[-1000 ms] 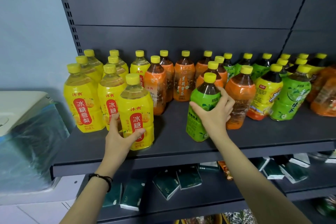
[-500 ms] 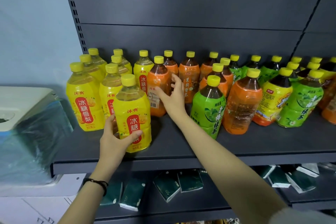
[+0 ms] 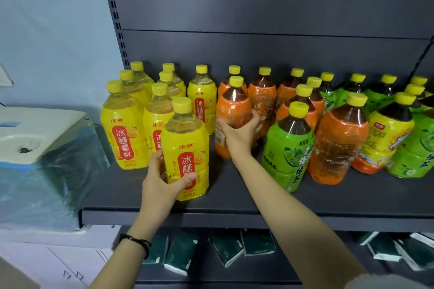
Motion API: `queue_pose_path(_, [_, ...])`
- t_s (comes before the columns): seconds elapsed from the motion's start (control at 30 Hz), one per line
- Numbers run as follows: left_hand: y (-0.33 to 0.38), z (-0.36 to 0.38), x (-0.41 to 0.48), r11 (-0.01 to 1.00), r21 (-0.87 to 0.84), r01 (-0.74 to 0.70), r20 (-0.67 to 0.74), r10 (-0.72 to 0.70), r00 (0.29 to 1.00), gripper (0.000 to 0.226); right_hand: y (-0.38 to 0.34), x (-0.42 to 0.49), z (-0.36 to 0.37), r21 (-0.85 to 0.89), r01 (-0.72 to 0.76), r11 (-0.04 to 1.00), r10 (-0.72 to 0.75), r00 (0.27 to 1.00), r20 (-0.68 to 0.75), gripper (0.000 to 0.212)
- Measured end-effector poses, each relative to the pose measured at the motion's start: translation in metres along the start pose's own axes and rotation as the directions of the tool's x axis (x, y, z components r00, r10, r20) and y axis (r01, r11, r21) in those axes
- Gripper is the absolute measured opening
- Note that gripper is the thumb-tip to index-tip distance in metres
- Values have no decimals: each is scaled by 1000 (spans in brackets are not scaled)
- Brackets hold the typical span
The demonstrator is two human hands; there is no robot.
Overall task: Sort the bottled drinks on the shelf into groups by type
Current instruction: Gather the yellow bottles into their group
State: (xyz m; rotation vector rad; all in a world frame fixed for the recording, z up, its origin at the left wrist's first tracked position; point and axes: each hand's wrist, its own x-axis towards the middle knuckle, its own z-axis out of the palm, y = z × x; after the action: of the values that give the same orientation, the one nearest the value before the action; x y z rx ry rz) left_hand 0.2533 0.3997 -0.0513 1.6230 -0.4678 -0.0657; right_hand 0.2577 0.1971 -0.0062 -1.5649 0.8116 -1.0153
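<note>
Dark shelf, bottles standing in loose colour bands, all yellow-capped.

- Left hand: curled round the lower body of the near yellow bottle, thumb across the red label, fingers round its left side. Bottle upright on the shelf, close to the front edge, just ahead of the yellow group at far left.
- Right hand: wrapped round the middle of an orange bottle, thumb on its left side, fingers on its right. Bottle upright, just right of the yellow bottles, ahead of the far orange row.
- Hands near each other but apart, one bottle each.
- Green bottle stands just right of the right forearm, next to a large orange bottle; more green and mixed labels further right.
- Black wristband on the left wrist.
- Lower shelf: dark green packets.
</note>
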Motion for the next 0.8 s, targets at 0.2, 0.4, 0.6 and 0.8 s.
queue_pose_path(0.2, [-2, 14, 0, 996, 82, -21, -7, 22, 1000, 99, -16, -4, -11, -76, 48, 996, -48, 999, 2, 111])
queue_pose_path(0.4, [11, 31, 9, 965, 246, -95, -28, 105, 994, 101, -9, -71, -37, 214, 260, 942, -326, 862, 388, 78])
queue_pose_path(0.6, [5, -6, 14, 906, 363, -220, -163, 293, 942, 70, 2, -69, -38, 182, 212, 960, -273, 856, 439, 84])
queue_pose_path(0.8, [10, -36, 58, 902, 432, 1, -467, 223, 856, 124, -3, -54, -10, 118, 221, 968, -249, 901, 356, 79])
